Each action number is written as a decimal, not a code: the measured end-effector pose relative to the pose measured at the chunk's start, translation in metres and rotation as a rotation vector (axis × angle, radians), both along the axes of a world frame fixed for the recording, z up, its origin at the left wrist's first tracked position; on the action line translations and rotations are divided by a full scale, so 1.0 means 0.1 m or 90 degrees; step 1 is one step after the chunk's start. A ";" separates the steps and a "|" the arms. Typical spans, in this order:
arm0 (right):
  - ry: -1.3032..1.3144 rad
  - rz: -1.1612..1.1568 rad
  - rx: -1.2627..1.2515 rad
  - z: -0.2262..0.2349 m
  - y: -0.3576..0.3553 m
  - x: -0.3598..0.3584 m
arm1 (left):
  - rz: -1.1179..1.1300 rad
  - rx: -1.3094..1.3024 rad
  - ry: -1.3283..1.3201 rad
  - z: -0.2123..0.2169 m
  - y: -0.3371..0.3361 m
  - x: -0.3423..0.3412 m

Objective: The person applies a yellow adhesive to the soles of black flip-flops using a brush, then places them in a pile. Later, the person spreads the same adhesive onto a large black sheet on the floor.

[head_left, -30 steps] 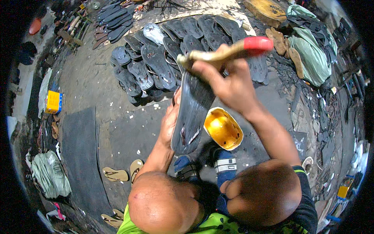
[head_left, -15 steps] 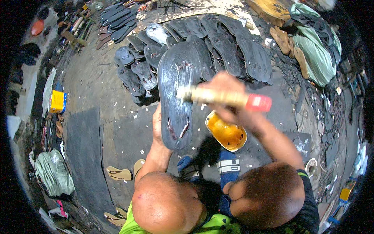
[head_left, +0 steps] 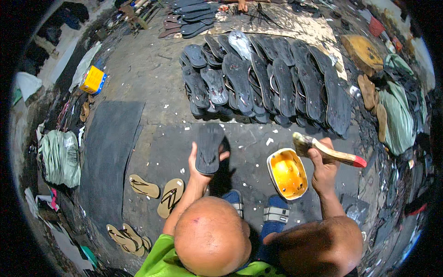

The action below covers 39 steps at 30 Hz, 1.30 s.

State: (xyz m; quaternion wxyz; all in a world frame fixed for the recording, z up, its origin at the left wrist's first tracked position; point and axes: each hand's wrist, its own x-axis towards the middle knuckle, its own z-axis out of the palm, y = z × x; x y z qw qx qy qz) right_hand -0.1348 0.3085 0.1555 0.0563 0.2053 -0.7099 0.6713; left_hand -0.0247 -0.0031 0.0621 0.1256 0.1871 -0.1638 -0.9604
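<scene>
Black rubber sole (head_left: 208, 148) held up in left hand (head_left: 199, 167), fingers wrapped behind it and thumb on its right edge, flat face turned toward the person, likely so the face stays reachable for the brush; sole hovers above the dark floor, just left of the yellow bowl (head_left: 287, 173); right hand (head_left: 323, 167) closed around wooden handle of a wide brush (head_left: 328, 152), red tip pointing right, bristle end pointing left and sitting just above the bowl's far rim, apparently placed for dipping; bowl sits on the floor in front of the person's blue sandals (head_left: 275, 213), close to both hands, yellowish coating inside; brush and sole apart, not touching; rows of dark soles (head_left: 267, 81) laid overlapping on the floor beyond, faces up, probably spread out that way to dry or wait; dark rubber sheet (head_left: 110, 152) lies flat on the left; tan flip-flops (head_left: 157, 191) beside it; yellow box (head_left: 93, 79) far left; green sacks (head_left: 60, 157) at the edge.
</scene>
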 end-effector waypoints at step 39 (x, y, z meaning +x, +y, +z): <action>-0.244 -0.182 0.282 -0.76 0.56 0.13 | 0.411 -1.214 -0.733 -0.60 -1.61 0.95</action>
